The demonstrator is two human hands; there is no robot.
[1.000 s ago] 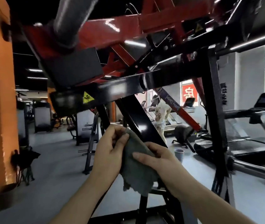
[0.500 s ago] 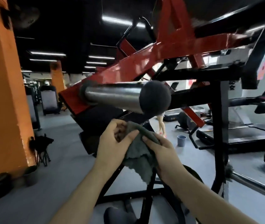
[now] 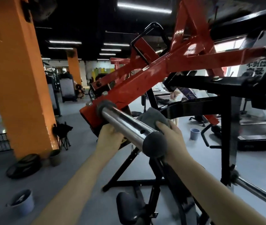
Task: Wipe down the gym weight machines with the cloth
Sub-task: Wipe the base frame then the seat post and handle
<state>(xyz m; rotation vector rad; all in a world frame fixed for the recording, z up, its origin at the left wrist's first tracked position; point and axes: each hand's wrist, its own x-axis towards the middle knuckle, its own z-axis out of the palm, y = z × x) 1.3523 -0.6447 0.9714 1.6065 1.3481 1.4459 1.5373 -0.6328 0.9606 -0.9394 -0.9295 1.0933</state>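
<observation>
1. The weight machine (image 3: 226, 130) stands right in front of the person, its red arm (image 3: 138, 82) slanting down from upper right to lower left over a black frame.
2. A chrome bar (image 3: 124, 125) sticks out from the low end of that red arm towards the person, and it ends in a dark round cap (image 3: 155, 144).
3. The grey cloth (image 3: 151, 117) lies bunched on the far side of the bar, close to the cap end, touching the metal.
4. The right hand (image 3: 169, 135) grips the cloth, with its fingers curled over the top of the fabric just beside the bar.
5. The left hand (image 3: 111, 137) reaches up under the bar from the near side. The bar hides its fingertips, so I cannot tell whether it is clamped on anything or what it touches.
6. Both forearms come up from the bottom of the view, one on each side of the cap.
7. A dark padded seat (image 3: 129, 207) sits low down between the arms.
8. A big orange pillar (image 3: 15, 78) rises on the left, with dark weight plates (image 3: 25, 166) lying at its foot.
9. A pale bucket (image 3: 22, 202) stands on the grey floor at lower left.
10. A small blue cup (image 3: 194, 133) stands on the floor beyond the right hand, well apart from it.
11. A treadmill (image 3: 259, 137) sits behind the frame on the right.
</observation>
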